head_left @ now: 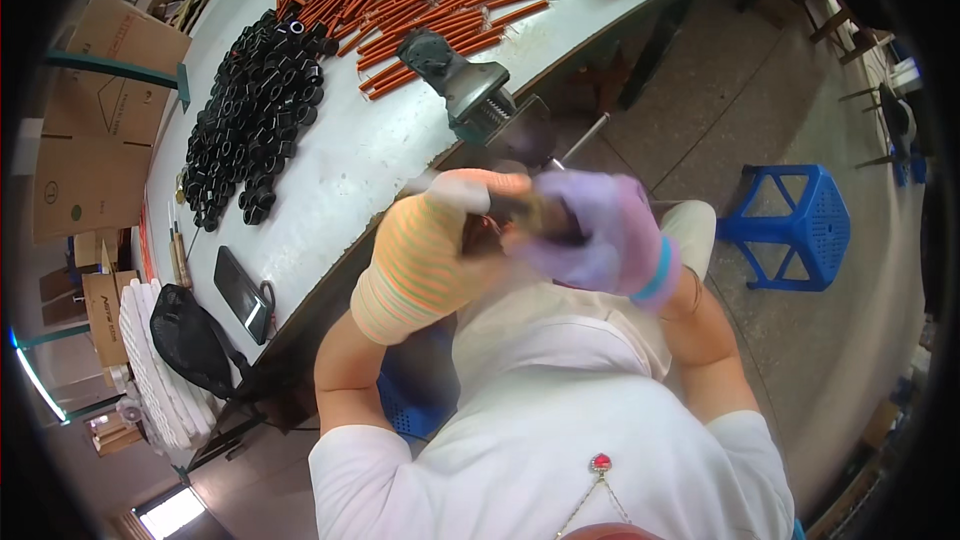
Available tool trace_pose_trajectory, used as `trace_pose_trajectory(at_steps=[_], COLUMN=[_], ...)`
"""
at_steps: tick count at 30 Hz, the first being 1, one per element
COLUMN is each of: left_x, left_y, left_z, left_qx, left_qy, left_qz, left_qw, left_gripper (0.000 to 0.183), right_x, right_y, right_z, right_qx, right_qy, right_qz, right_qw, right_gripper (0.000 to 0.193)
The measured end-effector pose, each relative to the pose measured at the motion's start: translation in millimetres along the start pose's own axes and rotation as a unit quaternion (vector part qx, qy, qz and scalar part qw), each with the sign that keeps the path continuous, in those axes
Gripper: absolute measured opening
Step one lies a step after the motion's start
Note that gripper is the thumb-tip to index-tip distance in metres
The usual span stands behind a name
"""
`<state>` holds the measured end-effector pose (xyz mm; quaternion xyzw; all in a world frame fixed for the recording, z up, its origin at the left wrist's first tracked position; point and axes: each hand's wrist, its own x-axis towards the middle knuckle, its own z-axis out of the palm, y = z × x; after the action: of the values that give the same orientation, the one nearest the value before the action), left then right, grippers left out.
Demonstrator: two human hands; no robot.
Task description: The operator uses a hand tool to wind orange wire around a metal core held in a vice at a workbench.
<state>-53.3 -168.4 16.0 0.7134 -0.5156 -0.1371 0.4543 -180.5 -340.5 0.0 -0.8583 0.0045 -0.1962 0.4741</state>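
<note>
Both the left hand [425,255] and the right hand [605,235], gloved, gripped a blurred dark piece [513,207] just off the near edge of the tabletop [350,165], probably to steady it from two sides. The vise [472,98] stood at that edge, likely for easy access; black rings [255,110] and orange rods [400,0] lay heaped farther in, presumably by kind.
</note>
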Motion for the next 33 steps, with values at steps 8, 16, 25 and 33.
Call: trace_pose_trajectory(at_steps=[8, 16, 25, 33], left_x=[7.7, 47.0, 52.8, 56.2], left_y=[1.3, -23.9, -16.6, -5.7], left_z=[-0.3, -2.7, -11.1, -13.0], left_qx=[-0.364, 0.121, 0.141, 0.148], left_qy=[0.099, 0.147, 0.098, 0.082], left_qz=[-0.064, 0.148, 0.137, 0.108], left_qw=[0.924, 0.971, 0.976, 0.980], left_gripper=[0.028, 0.034, 0.038, 0.039], right_x=[-58.0, -80.5, -84.2, -83.5], right_y=[30.3, 11.4, 51.1, 51.2], right_z=[8.0, 5.9, -2.3, -1.4], right_qx=[0.153, 0.364, 0.275, 0.072], right_qy=[0.052, -0.051, -0.075, 0.026], right_qz=[0.098, 0.342, 0.129, 0.168], right_qw=[0.982, 0.865, 0.950, 0.983], right_gripper=[0.044, 0.029, 0.022, 0.026])
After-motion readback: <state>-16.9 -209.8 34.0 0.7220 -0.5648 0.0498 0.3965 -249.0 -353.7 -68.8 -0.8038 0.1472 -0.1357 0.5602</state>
